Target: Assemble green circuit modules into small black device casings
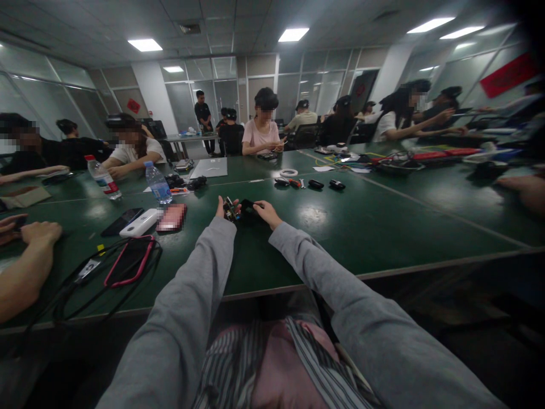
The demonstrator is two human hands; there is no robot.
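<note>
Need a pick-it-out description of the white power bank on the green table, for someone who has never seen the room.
On the green table, look left of the left hand, which with the right hand holds a small black part. Three flat things lie in a row there: a black phone, a white power bank and a pink case. It is the middle one, the only white, rounded bar.

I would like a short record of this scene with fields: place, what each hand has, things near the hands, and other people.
place: long green table in an office room with glass walls
left hand: left hand on a small part with coloured bits
right hand: right hand touching a small black object; the grip is too small to tell
near the hands: pink wallet, white device, two water bottles, black cable
others: several people seated around the table; a co-worker's arm at the left
</note>
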